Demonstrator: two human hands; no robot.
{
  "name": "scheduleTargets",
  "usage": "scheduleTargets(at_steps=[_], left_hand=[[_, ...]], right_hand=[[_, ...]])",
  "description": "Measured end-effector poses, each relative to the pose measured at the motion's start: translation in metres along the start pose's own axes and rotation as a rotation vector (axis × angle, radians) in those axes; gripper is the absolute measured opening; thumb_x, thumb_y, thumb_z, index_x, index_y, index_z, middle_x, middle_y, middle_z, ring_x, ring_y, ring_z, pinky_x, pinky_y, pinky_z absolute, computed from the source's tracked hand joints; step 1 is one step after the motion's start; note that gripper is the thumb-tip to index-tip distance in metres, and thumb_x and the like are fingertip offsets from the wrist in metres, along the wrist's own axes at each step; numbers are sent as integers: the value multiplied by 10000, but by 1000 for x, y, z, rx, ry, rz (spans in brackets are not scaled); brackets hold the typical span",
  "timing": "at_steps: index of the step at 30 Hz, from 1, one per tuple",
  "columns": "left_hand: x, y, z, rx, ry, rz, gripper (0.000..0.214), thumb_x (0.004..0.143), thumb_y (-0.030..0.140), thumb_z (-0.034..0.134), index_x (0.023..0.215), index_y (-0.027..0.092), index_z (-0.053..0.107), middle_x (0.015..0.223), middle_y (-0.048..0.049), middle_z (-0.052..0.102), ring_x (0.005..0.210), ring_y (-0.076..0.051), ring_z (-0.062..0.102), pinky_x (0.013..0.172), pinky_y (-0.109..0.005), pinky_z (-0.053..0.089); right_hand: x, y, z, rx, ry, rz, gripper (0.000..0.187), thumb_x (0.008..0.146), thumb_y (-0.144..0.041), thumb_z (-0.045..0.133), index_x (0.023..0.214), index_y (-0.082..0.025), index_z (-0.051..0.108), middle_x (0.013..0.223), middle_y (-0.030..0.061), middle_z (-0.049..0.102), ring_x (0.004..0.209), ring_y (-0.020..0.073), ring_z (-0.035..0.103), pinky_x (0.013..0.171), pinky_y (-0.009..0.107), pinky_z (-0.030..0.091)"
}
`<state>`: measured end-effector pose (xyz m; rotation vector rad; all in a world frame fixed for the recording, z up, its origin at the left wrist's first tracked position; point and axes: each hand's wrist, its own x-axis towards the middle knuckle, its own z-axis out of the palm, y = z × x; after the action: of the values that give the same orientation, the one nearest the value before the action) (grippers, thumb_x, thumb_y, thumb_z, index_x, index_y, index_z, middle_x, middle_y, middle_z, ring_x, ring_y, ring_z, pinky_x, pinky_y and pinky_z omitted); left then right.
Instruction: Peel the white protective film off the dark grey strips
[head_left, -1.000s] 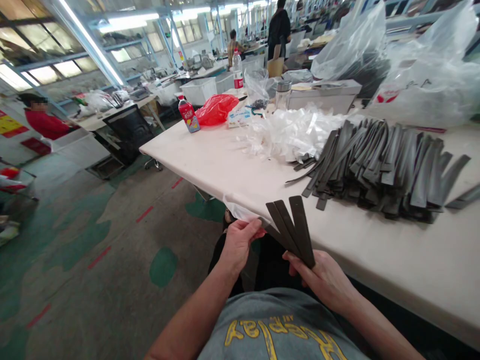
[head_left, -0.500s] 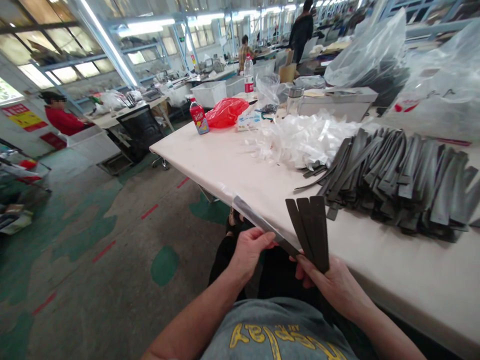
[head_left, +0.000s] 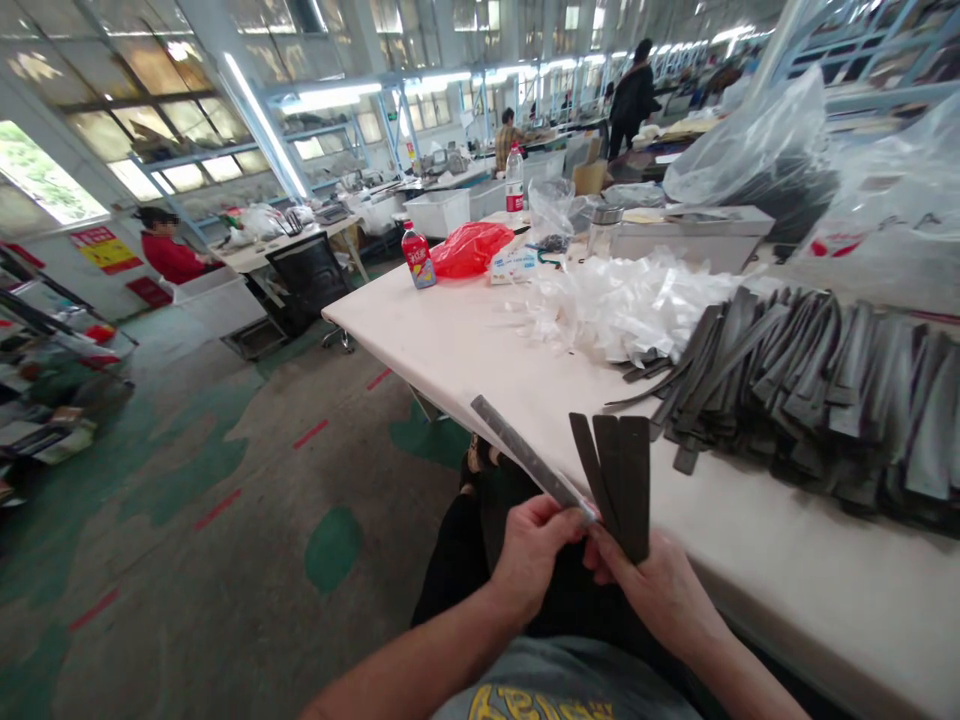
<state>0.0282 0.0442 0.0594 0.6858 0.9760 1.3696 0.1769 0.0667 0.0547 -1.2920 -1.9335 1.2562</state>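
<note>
A single dark grey strip (head_left: 525, 452) slants up and left over the table's front edge, with a shiny surface and a pale, film-like bit at its near end. My left hand (head_left: 534, 555) pinches it there between thumb and fingers. Right beside it, my right hand (head_left: 660, 580) is closed around the lower ends of several dark flat strips (head_left: 626, 480), which fan upward. The fingertips of both hands nearly meet, and the right fingers are partly hidden. To the right, a big pile of similar dark strips (head_left: 817, 390) lies on the table.
Crumpled clear film strips (head_left: 622, 300) are heaped behind the hands on the pale table (head_left: 420, 340). Further back are a red drink bottle (head_left: 418, 255), a red plastic bag (head_left: 471, 250), a glass jar (head_left: 604, 230) and large clear bags (head_left: 757, 150). Other people work in the background.
My left hand has slid along the single strip toward my right hand, down to its near end. The clear film that jutted past the strip's far end no longer shows there. The view has tilted up slightly.
</note>
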Motion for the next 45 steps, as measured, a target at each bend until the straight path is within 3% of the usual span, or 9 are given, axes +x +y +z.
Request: scheduleTargets(at_steps=[2,5,8,13,19,24,35,40,45], left_hand=[[3,7,-4,-54,24,50,264,753,347,712,902,130,716,711,-31,672,628,-117,567,677,-258,461],[21,32,-20,-187,228,197,327,715,366,750,977,176,710,961,-53,709,796,-127,610,765,-249,471],[29,36,-24,-227,340,193,269,680,367,776,854,168,729,901,-40,716,788,-119,613,763,-234,472],[8,-8,-2,-67,77,-60,278,745,338,721,916,118,721,669,-22,677,568,-98,567,594,-224,455],[24,10,-23,-285,396,-6,295,649,324,805,856,145,694,822,-34,715,713,-99,635,663,-197,496],[30,23,-26,-342,356,-28,318,656,342,799,879,144,690,786,-29,712,651,-92,626,623,-201,505],[-3,0,4,-175,142,-47,275,743,332,729,900,108,702,810,-50,701,685,-115,626,658,-227,494],[16,24,-11,-263,306,127,264,701,343,768,887,170,696,936,-39,729,814,-117,655,759,-228,513],[8,-8,-10,-104,271,-145,253,655,276,809,837,139,699,849,-43,731,744,-117,664,666,-186,536]], right_hand=[[-1,2,0,-8,-9,4,547,896,-628,374,684,-183,612,640,38,643,553,162,615,568,272,485],[-5,11,1,-43,-42,41,548,901,-622,373,680,-185,621,643,36,649,563,161,617,576,271,477],[-7,14,4,-61,-36,65,550,897,-623,381,668,-186,624,627,37,646,564,165,614,577,274,468],[-4,2,2,14,-19,26,538,900,-607,385,665,-181,616,626,37,647,557,167,609,582,274,470],[-12,9,-11,-6,-128,131,521,899,-601,404,722,-175,646,681,39,667,609,180,629,592,275,477],[-14,15,-5,5,-155,49,407,908,-529,457,814,-187,656,740,14,673,651,168,628,616,259,473],[-12,6,2,123,1,-31,421,907,-488,444,689,-174,622,647,21,639,552,148,605,564,249,471],[-12,11,-2,131,-4,4,395,911,-458,456,708,-163,623,661,28,643,561,143,607,576,243,477],[-15,10,4,261,28,50,323,896,-379,490,685,-160,601,627,12,636,522,124,591,512,212,457]])
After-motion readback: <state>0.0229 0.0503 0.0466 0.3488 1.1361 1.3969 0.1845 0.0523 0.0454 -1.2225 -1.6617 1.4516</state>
